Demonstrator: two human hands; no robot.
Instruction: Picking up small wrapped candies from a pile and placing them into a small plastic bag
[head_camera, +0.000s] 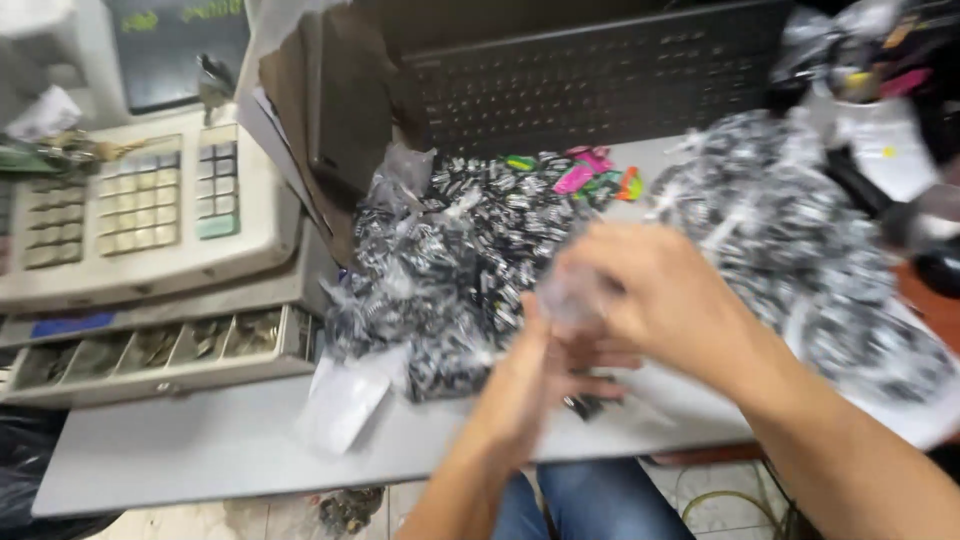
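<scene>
The left hand (530, 375) and right hand (655, 300) meet over the front of the table (200, 440), both blurred. Together they pinch a small clear bag (575, 295); a dark piece (590, 405) lies just under the left fingers, though I cannot tell if they touch it. Behind the bag sits a heap of packets (450, 260), with a till (150, 240) left of it.

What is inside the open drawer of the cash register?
The drawer is divided into compartments, and coins lie in them. Its back part is covered by the cash register body, so anything there cannot be seen.
</scene>
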